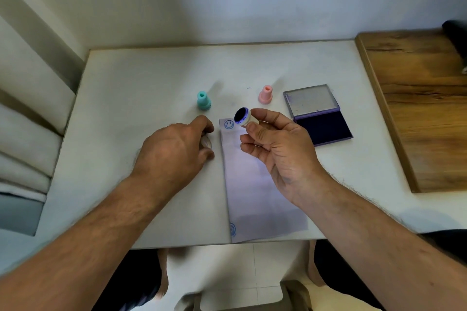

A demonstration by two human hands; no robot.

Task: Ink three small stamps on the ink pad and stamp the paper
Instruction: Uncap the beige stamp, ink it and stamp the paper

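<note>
My right hand (275,149) pinches a white stamp (243,116) above the top of the paper, its inked dark-blue face tilted up toward me. The pale paper strip (255,184) lies on the table and bears a blue smiley print (229,124) at its top left and another print (232,229) at its bottom left. My left hand (174,151) rests on the table just left of the paper, fingers curled, with a small pale object partly hidden under them. A teal stamp (204,100) and a pink stamp (265,94) stand upright behind. The open ink pad (323,125) lies to the right.
The white table (141,88) sits against a wall at the back. A wooden board (424,98) lies along the right side, with a dark object (457,35) at its far corner. A cushioned seat is on the left. My legs show below the table's front edge.
</note>
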